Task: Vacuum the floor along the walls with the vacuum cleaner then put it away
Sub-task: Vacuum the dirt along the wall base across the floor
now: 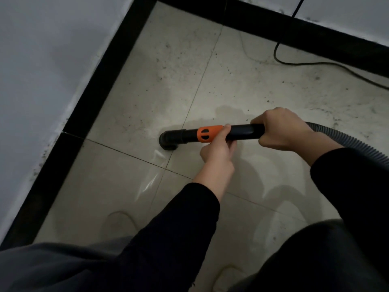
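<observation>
Mid-frame, the left hand (216, 153) curls its fingers round the vacuum wand (244, 132) beside its orange collar (208, 134); the right hand (282, 129) grips the rear end

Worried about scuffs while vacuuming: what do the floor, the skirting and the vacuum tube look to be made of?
Floor: pale glazed tile, likely ceramic; grout lines and sheen show. Skirting: black strips with a visible joint, possibly tile too. Tube: smooth black plastic, it seems, with an orange collar.
</observation>
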Motion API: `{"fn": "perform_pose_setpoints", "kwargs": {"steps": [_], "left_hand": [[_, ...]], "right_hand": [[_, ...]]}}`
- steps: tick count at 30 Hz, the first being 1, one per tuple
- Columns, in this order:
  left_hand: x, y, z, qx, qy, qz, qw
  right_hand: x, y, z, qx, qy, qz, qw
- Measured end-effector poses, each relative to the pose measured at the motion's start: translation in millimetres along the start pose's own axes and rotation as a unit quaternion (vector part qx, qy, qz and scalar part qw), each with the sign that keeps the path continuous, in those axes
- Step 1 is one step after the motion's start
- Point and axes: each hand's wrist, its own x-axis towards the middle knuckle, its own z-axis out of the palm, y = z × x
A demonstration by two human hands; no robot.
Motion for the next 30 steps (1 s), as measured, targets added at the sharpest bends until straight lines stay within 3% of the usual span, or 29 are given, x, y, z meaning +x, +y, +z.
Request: {"fn": "perform_pose_setpoints", "kwargs": {"steps": [16, 30], "left_hand": [[-6, 10, 1, -0.002, -0.051, 0.028, 0.998], [-1, 15, -16, -0.008, -0.04, 0.044, 0.998]], "right_hand": [[-3, -3, -9, -0.01, 0.04, -0.039, 0.998], [8, -11, 1, 0.003, 0.008, -0.083, 0.997]]}}
